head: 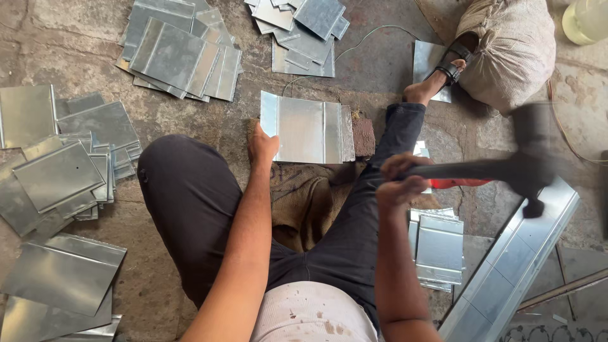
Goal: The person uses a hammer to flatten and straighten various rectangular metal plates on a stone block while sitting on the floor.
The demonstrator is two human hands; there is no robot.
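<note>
Fingers of left hand (261, 144) pin sheet (308, 131) flat; right hand (399, 183) grips raised hammer (506, 168). Piles of sheets (180, 54) lie beyond and left of sheet; finished share cannot be judged.

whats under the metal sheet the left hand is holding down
The metal sheet lies on a brownish block, whose right end pokes out. A piece of burlap shows below it. The left hand presses its near-left corner. The rest underneath is covered.
</note>
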